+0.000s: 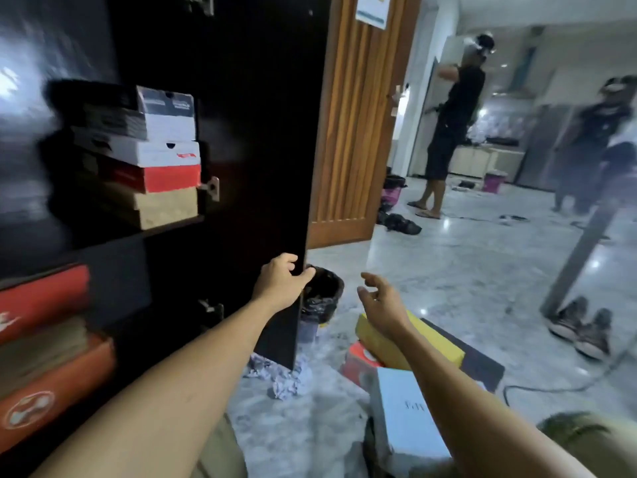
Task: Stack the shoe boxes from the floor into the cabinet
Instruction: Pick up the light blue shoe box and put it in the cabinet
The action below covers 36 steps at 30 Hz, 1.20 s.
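Left hand (pixel 281 282) gripping the free edge of the dark cabinet door (pixel 241 132), centre of frame; right hand (pixel 381 298) holding nothing.

Left fingers curled round the door edge, thumb on the far side of it. Right hand just right of centre, fingers loosely spread, above the yellow shoe box (pixel 431 339); contact not discernible. On the floor, lower right of centre: yellow shoe box lying across a red box (pixel 360 363) and a black box (pixel 479 363), white box (pixel 406 412) nearest the camera. In the cabinet, upper left: shelf stack of four boxes (pixel 165 157); lower left, blurred: second stack (pixel 44 339), red over brown over orange. Beyond the door edge: bin with black liner (pixel 325 291); crumpled paper (pixel 275 377) at the door's foot. Right edge: pair of sneakers (pixel 582 327) beside a table leg.
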### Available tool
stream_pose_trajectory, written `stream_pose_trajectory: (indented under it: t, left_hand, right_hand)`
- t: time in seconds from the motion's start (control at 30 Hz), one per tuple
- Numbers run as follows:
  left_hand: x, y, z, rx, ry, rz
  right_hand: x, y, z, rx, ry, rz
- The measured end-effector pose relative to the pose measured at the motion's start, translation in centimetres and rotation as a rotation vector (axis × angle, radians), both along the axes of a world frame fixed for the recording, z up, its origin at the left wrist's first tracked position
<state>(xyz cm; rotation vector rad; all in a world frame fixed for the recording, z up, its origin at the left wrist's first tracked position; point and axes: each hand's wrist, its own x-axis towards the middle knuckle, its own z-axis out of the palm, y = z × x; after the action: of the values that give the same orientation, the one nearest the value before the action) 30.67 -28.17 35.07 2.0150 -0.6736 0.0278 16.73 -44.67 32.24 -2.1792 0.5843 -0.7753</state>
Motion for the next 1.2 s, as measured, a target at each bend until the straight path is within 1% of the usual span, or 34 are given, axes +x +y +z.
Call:
stream_pose_trajectory:
  t: [0.17,0.27,0.37,0.43,0.53,0.6,0.67,0.73,0.83,0.93,1.1,1.2]
  left_hand:
    - [-6.3,-6.6,-7.6,0.059,0.157,-0.242]
    - [-9.3,-10.1,-10.7,0.080,0.186,-0.324]
    - [-13.1,-12.7,-15.3,0.144,0.273,-0.419]
    - [-15.5,-13.5,-18.2,0.186,0.280,-0.457]
    - [-17.1,-14.3,-21.7,0.237,0.280,-0.452]
    - [-17.4,-14.8,-24.3,0.253,0.311,-0.442]
    - [-17.8,-15.5,-27.7,0.237,0.338,-0.480]
    - [-18.7,-15.3,-30.2,0.209,0.362,-0.504]
    - [-20.1,-14.5,-31.2,0.119,0.409,-0.490]
    - [-20.9,-15.1,-32.1,0.029,0.482,-0.558]
    - [-21.8,-15.7,-33.5,0.034,0.504,-0.594]
    - [-21.6,-15.6,-33.5,0.083,0.518,-0.611]
  right_hand:
    - [-10.4,-4.2,-7.6,0.108,0.109,-0.253]
    - [-15.3,-6.1,-9.9,0.118,0.136,-0.366]
    - [-20.8,-8.0,-13.6,0.150,0.217,-0.449]
    - [-24.3,-8.7,-16.2,0.185,0.260,-0.516]
    - [-27.3,-9.2,-18.3,0.209,0.259,-0.596]
    - [-28.7,-10.3,-19.5,0.227,0.284,-0.614]
    - [-30.2,-11.7,-21.4,0.256,0.311,-0.623]
    - [-31.3,-12.7,-23.2,0.353,0.313,-0.617]
    - [-31.8,-13.8,-25.3,0.491,0.285,-0.555]
    - [-32.3,-15.4,-26.5,0.563,0.224,-0.499]
    - [-33.1,-16.0,-28.3,0.550,0.197,-0.448]
    - [-33.2,-15.3,-28.8,0.544,0.176,-0.443]
